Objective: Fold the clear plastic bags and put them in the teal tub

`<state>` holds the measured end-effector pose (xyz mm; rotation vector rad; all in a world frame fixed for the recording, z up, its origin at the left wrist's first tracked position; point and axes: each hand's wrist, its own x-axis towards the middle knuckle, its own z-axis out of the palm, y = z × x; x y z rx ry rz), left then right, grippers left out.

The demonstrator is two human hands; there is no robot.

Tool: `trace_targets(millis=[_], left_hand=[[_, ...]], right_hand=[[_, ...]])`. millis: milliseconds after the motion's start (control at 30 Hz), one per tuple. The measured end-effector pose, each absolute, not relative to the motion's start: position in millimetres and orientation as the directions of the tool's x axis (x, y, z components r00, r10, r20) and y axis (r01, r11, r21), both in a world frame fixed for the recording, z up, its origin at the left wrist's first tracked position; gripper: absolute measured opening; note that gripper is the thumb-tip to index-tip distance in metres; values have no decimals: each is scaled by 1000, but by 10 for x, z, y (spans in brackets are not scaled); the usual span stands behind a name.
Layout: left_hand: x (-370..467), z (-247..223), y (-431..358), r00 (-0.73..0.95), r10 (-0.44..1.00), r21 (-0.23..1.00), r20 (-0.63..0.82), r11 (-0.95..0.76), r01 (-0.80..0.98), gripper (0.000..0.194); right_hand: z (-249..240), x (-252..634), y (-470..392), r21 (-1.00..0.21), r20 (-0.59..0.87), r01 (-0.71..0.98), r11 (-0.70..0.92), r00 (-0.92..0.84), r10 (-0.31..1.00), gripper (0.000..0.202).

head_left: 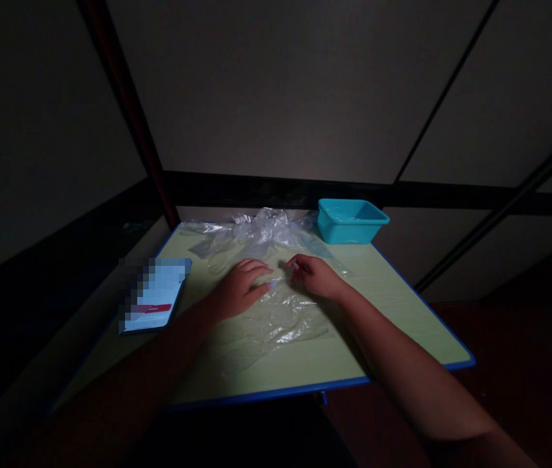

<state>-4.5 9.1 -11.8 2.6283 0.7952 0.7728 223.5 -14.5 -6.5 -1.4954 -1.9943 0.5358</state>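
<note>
A thin clear plastic sheet or bag lies wrinkled on the table, spread beneath and in front of my hands. My left hand is over its left part, fingers stretched out and thumb apart, with nothing plainly held. Facing it from the right, my right hand has its fingers curled and pinched together; what is between them, if anything, is too small and dark to make out. Just beyond both hands sits a crumpled heap of clear plastic, its loose ends spreading to either side.
A turquoise plastic basin stands at the table's back right corner. On the left lies a phone or tablet with a lit screen, partly blurred. The yellow-green table has a blue edge. Behind it rise dark wall panels.
</note>
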Motion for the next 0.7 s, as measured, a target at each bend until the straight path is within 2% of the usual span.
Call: trace_targets(millis=[133, 233, 333, 433, 600, 700], left_hand=[[-40, -131, 52, 769, 608, 371, 199, -773, 515, 51], [-44, -148, 42, 800, 597, 338, 60, -766, 546, 52], [-52, -183, 59, 821, 571, 327, 15, -779, 535, 52], [-57, -210, 77, 830, 558, 324, -4, -784, 529, 53], [-57, -184, 62, 821, 570, 309, -33, -776, 550, 53], [-59, -157, 48, 814, 578, 316, -49, -764, 562, 53]], right_hand=[[-8, 2290, -104, -573, 238, 797, 190, -60, 969, 31], [-2, 2331, -87, -491, 217, 857, 155, -52, 975, 24], [-27, 2362, -90, -444, 179, 868, 222, -157, 971, 15], [-50, 2374, -102, -442, 157, 850, 287, -242, 958, 16], [-27, 2344, -126, -396, 90, 894, 210, -190, 978, 31], [-7, 2321, -128, -391, 52, 901, 187, -181, 982, 21]])
